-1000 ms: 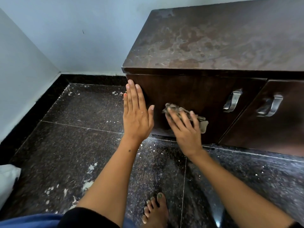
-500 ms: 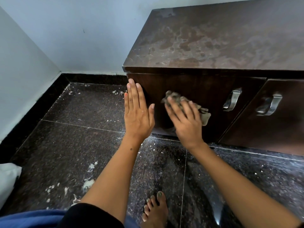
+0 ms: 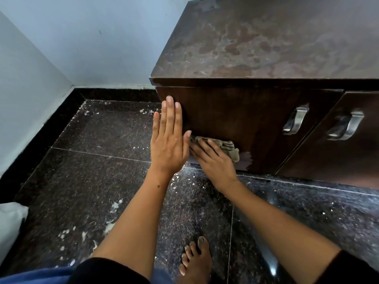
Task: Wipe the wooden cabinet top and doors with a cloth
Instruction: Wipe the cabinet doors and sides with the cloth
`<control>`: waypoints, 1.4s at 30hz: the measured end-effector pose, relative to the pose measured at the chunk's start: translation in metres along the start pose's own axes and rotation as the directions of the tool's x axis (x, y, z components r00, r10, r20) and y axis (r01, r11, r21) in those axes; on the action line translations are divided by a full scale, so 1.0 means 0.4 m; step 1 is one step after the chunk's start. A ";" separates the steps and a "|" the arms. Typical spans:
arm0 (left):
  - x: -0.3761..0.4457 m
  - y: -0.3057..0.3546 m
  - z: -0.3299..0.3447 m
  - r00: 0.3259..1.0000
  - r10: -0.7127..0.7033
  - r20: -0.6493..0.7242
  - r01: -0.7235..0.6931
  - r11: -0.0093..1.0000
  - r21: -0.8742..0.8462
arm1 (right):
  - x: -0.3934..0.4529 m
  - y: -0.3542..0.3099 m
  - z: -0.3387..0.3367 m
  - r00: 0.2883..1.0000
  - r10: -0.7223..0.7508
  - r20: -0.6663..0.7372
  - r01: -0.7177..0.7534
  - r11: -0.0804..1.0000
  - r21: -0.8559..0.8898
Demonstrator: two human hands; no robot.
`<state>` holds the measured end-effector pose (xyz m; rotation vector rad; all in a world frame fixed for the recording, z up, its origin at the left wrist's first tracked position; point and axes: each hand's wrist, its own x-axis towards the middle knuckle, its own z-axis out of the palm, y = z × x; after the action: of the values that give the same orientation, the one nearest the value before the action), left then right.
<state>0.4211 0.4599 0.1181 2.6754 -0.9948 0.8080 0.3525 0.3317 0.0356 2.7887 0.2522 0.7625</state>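
A dark wooden cabinet fills the upper right; its top (image 3: 266, 37) is blotchy and streaked. My left hand (image 3: 168, 144) lies flat, fingers straight, against the left edge of the left door (image 3: 235, 111). My right hand (image 3: 213, 160) presses a crumpled grey-brown cloth (image 3: 227, 145) against the lower part of that door with fairly straight fingers, right beside my left thumb. A wet-looking smear shows on the door just right of the cloth. The right door (image 3: 338, 156) stands slightly ajar.
Curved metal handles sit on the left door (image 3: 295, 119) and the right door (image 3: 346, 126). The dark speckled floor (image 3: 92, 171) carries white debris. Pale walls meet in a corner at the left. My bare foot (image 3: 196, 257) is below, and a white object (image 3: 10, 222) lies at the left edge.
My right hand has slid the cloth down and to the left along the door until it sits next to my left thumb. The left hand has stayed in place.
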 end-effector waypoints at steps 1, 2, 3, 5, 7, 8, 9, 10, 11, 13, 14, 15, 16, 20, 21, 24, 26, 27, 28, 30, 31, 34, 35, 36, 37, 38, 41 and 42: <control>-0.001 0.001 0.000 1.000 -0.002 0.002 0.002 1.000 0.003 | -0.015 -0.001 0.017 0.997 -0.064 0.047 0.065 0.998 -0.014; -0.003 0.002 0.001 1.000 -0.005 0.001 0.005 1.000 0.005 | -0.032 0.003 0.031 0.989 -0.110 0.100 0.114 0.993 -0.038; -0.003 0.003 0.002 1.000 -0.010 0.000 0.010 1.000 0.007 | -0.047 0.011 0.042 0.979 -0.136 0.149 0.146 0.987 -0.060; -0.003 0.010 0.004 1.000 -0.029 0.001 0.029 1.000 0.008 | -0.066 0.020 0.057 0.967 -0.146 0.210 0.172 0.979 -0.112; 0.000 0.022 0.011 0.999 -0.051 -0.004 0.051 0.999 -0.002 | -0.069 0.013 0.063 0.968 -0.129 0.216 0.159 0.979 -0.130; 0.001 0.028 0.015 0.998 -0.062 -0.011 0.062 0.998 -0.011 | -0.065 0.003 0.062 0.971 -0.108 0.211 0.134 0.985 -0.112; 0.003 0.034 0.022 0.997 -0.073 -0.019 0.073 0.997 -0.018 | -0.056 -0.006 0.061 0.974 -0.083 0.210 0.105 0.990 -0.096; 0.005 0.040 0.027 0.996 -0.087 -0.026 0.086 0.996 -0.021 | -0.045 -0.015 0.059 0.977 -0.064 0.203 0.082 0.993 -0.084; 0.007 0.045 0.031 0.995 -0.099 -0.030 0.098 0.995 -0.024 | -0.034 -0.023 0.061 0.976 -0.066 0.207 0.084 0.993 -0.083; 0.007 0.048 0.036 0.994 -0.103 -0.047 0.102 0.995 -0.025 | -0.019 -0.039 0.069 0.949 -0.126 0.287 0.166 0.979 -0.119; 0.008 0.047 0.038 0.994 -0.098 -0.057 0.096 0.995 -0.023 | -0.014 -0.047 0.077 0.927 -0.161 0.338 0.220 0.965 -0.142; 0.008 0.046 0.038 0.993 -0.094 -0.066 0.092 0.995 -0.024 | -0.011 -0.053 0.084 0.900 -0.186 0.395 0.267 0.951 -0.159; 0.009 0.045 0.039 0.993 -0.094 -0.074 0.092 0.995 -0.030 | -0.013 -0.056 0.091 0.871 -0.205 0.446 0.309 0.936 -0.172; 0.006 0.043 0.044 0.990 -0.100 -0.096 0.095 0.994 -0.059 | -0.045 -0.052 0.126 0.771 -0.254 0.584 0.454 0.862 -0.226; 0.005 0.043 0.046 0.990 -0.101 -0.096 0.094 0.993 -0.070 | -0.050 -0.053 0.130 0.764 -0.249 0.596 0.460 0.857 -0.231; 0.004 0.048 0.052 0.988 -0.110 -0.104 0.099 0.989 -0.108 | -0.051 -0.071 0.123 0.762 -0.209 0.613 0.433 0.868 -0.243; 0.007 0.049 0.060 0.985 -0.127 -0.115 0.113 0.987 -0.117 | -0.037 -0.089 0.117 0.768 -0.187 0.613 0.408 0.880 -0.242; 0.008 0.049 0.061 0.984 -0.132 -0.119 0.119 0.986 -0.114 | -0.028 -0.097 0.119 0.775 -0.194 0.601 0.402 0.885 -0.233; 0.009 0.048 0.062 0.984 -0.131 -0.122 0.118 0.987 -0.108 | -0.018 -0.103 0.124 0.778 -0.212 0.591 0.405 0.889 -0.214; 0.009 0.044 0.061 0.985 -0.121 -0.120 0.110 0.989 -0.095 | -0.005 -0.108 0.135 0.740 -0.268 0.617 0.465 0.866 -0.181; 0.009 0.040 0.060 0.986 -0.114 -0.118 0.104 0.991 -0.087 | -0.002 -0.106 0.140 0.707 -0.296 0.642 0.511 0.842 -0.175; 0.005 0.024 0.059 0.990 -0.089 -0.108 0.084 0.995 -0.051 | -0.011 -0.095 0.148 0.639 -0.337 0.692 0.611 0.768 -0.190; 0.003 0.020 0.060 0.991 -0.083 -0.109 0.078 0.996 -0.042 | -0.015 -0.090 0.145 0.641 -0.337 0.690 0.618 0.759 -0.204; 0.002 0.017 0.061 0.991 -0.076 -0.111 0.072 0.997 -0.037 | -0.017 -0.087 0.141 0.666 -0.328 0.670 0.600 0.769 -0.220; 0.002 0.016 0.063 0.991 -0.072 -0.114 0.068 0.997 -0.035 | -0.013 -0.086 0.135 0.710 -0.309 0.632 0.557 0.796 -0.237; 0.003 0.016 0.064 0.991 -0.070 -0.117 0.067 0.997 -0.033 | -0.004 -0.087 0.127 0.762 -0.282 0.583 0.497 0.832 -0.247; 0.002 0.018 0.066 0.990 -0.077 -0.115 0.074 0.997 -0.032 | 0.040 -0.101 0.098 0.830 -0.230 0.507 0.390 0.890 -0.234; 0.003 0.021 0.066 0.991 -0.079 -0.112 0.076 0.997 -0.033 | 0.051 -0.108 0.094 0.826 -0.237 0.511 0.399 0.886 -0.235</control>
<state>0.4278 0.4441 0.0963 2.5936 -0.8640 0.9106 0.3848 0.3708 0.0022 2.4121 0.4425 0.0251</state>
